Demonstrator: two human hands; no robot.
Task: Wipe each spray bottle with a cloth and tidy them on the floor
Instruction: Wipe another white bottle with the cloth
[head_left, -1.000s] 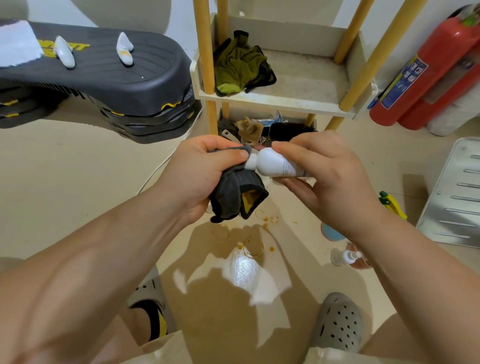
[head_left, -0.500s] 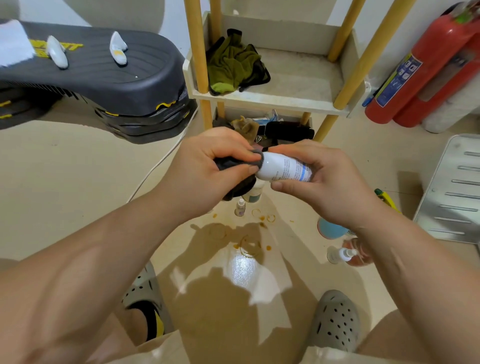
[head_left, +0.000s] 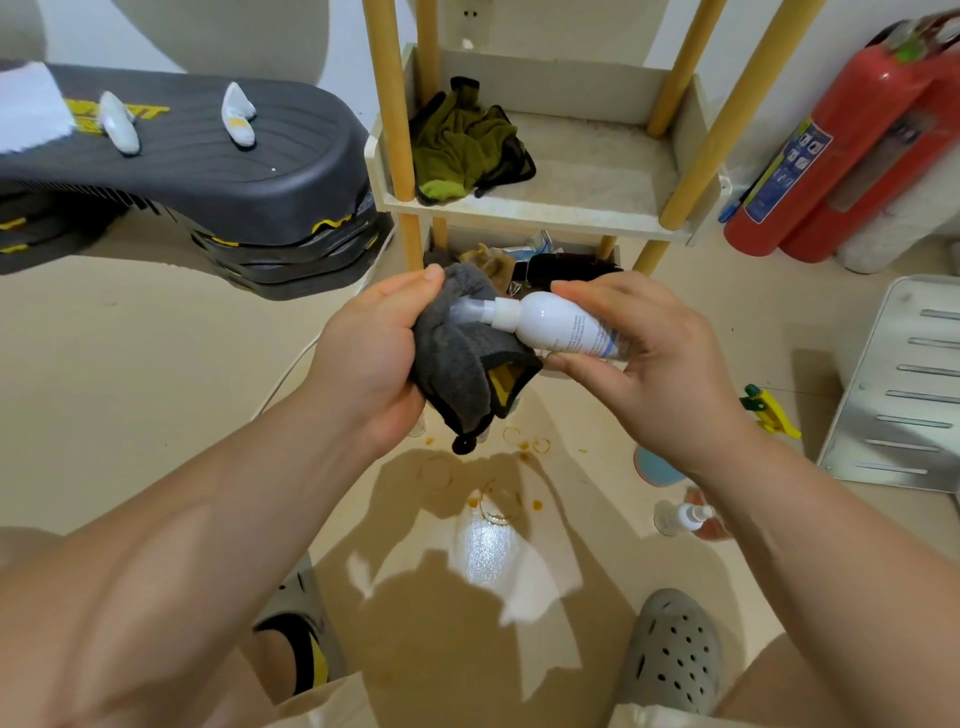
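The left hand (head_left: 374, 358) grips the grey cloth (head_left: 457, 358). The right hand (head_left: 649, 364) holds the white spray bottle (head_left: 556, 322) sideways, up above the floor (head_left: 156, 389). 0.5 seconds ago the cloth hid the bottle's neck. Now it has slid back onto the clear cap, so the rubbing goes on. This bottle may be nearly clean. 1 small bottle (head_left: 680, 517) waits on the floor.

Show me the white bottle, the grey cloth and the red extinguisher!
white bottle (head_left: 556, 322), head view, on its body.
grey cloth (head_left: 453, 361), head view, on its hanging fold.
red extinguisher (head_left: 852, 130), head view, on its cylinder.
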